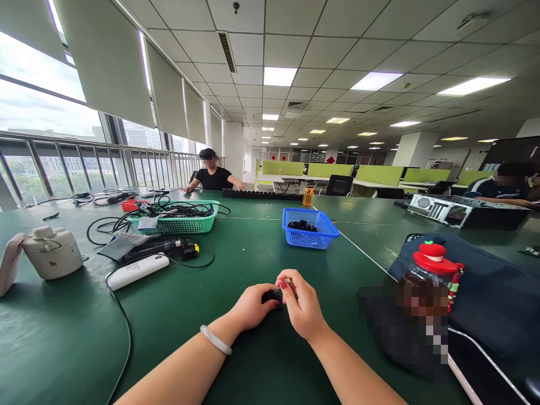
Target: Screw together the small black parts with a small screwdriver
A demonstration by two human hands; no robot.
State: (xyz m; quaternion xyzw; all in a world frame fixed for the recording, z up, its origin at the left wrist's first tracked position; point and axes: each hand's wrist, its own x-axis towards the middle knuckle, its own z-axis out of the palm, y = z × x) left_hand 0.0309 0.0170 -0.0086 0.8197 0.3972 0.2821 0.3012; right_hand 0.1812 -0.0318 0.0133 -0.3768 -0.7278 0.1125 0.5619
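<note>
My left hand (252, 307), with a pale bangle at the wrist, is closed around a small black part (272, 295) just above the green table. Most of that part is hidden by my fingers, so its kind is unclear. My right hand (301, 304) meets it from the other side, thumb and fingers pinched together at the black part's right end. Whatever lies in this pinch is too small to name. Beyond both hands stands a blue plastic basket (311, 241) with a heap of small black parts (302, 225) inside.
Left lie a green basket (181, 225) of tangled cables, a white power strip (137, 271) and a beige bottle (53, 253). At right are a red-lidded jar (429, 281), a phone (485, 365) and a metal computer case (459, 211). Two people sit farther off.
</note>
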